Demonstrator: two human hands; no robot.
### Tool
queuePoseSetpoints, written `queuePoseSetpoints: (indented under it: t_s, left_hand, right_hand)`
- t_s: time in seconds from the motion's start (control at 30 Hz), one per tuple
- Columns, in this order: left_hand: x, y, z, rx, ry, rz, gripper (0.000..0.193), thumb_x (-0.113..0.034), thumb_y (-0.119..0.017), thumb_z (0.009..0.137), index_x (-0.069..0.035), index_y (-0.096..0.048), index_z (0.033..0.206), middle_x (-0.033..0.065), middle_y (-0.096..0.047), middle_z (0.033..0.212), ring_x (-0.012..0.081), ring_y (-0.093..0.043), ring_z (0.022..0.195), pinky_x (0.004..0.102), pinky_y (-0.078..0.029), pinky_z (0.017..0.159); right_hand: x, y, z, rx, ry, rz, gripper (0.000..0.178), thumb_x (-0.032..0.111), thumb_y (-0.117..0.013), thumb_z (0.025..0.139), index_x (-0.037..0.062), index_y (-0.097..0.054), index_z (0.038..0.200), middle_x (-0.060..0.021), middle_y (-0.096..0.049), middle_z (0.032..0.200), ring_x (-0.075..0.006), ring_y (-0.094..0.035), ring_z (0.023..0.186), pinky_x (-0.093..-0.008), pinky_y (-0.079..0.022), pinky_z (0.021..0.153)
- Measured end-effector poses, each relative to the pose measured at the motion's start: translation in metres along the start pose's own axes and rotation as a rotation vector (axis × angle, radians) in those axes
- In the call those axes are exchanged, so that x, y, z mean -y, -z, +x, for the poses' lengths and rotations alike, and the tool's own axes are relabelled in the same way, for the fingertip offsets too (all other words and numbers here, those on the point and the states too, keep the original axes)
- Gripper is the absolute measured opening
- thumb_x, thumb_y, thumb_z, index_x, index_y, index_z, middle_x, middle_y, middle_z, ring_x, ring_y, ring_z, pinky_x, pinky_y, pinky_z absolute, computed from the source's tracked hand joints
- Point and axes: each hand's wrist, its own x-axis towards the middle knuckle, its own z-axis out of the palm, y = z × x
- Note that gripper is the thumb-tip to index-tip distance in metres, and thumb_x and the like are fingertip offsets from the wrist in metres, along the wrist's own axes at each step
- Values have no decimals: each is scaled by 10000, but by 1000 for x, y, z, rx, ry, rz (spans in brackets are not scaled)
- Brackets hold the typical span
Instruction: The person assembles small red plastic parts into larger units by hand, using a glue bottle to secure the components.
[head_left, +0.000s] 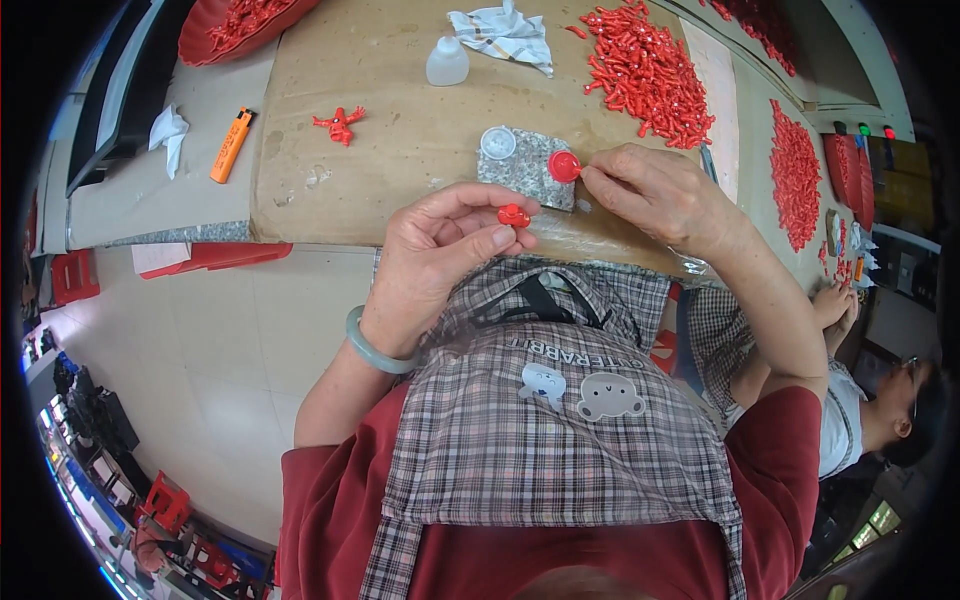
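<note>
My left hand pinches a small red plastic piece between thumb and fingers, just in front of a speckled stone slab. On the slab's right side rests a small round red dish, and a shallow white cap lies at its far left corner. The fingertips of my right hand are pinched together at the right edge of the red dish. Whatever they hold is too small to make out. Farther left on the brown work surface lies a red toy figure with limbs spread.
A big heap of small red parts covers the far right. Behind the slab stand a white squeeze bottle and a crumpled cloth. An orange utility knife and tissue lie left. A co-worker sits at right.
</note>
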Motion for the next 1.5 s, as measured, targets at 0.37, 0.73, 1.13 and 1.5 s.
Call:
queuePoseSetpoints:
  t_s: [0.37,0.73,1.13,1.5]
  left_hand:
    - [-1,6,-5,-16,21,-17,252,-19,-622,921,29,-615,1168,176,-666,1165,178,-678,941,281,-538,851]
    - [1,9,-5,-8,36,-31,254,-30,-621,926,17,-617,1176,177,-664,1174,189,-680,957,295,-543,875]
    - [2,11,-5,5,31,-26,248,-35,-622,929,30,-618,1168,173,-665,1172,190,-680,962,295,-538,881]
    - [2,11,-6,-2,44,-33,255,-46,-622,933,31,-617,1176,178,-661,1179,202,-681,970,305,-540,888]
  right_hand:
    - [-2,2,12,-6,119,-103,262,95,-658,719,-7,-609,955,-77,-560,874,-199,-634,771,-314,-553,626]
    - [2,11,25,146,278,-145,210,112,-624,690,-23,-598,849,-92,-523,855,-205,-606,800,-304,-565,659]
    - [4,14,29,229,243,-135,215,137,-612,694,-18,-583,839,-90,-510,844,-207,-596,801,-316,-552,655]
    - [-6,23,24,38,-111,164,259,7,-642,741,19,-620,999,-111,-614,990,-285,-651,902,-356,-565,716]
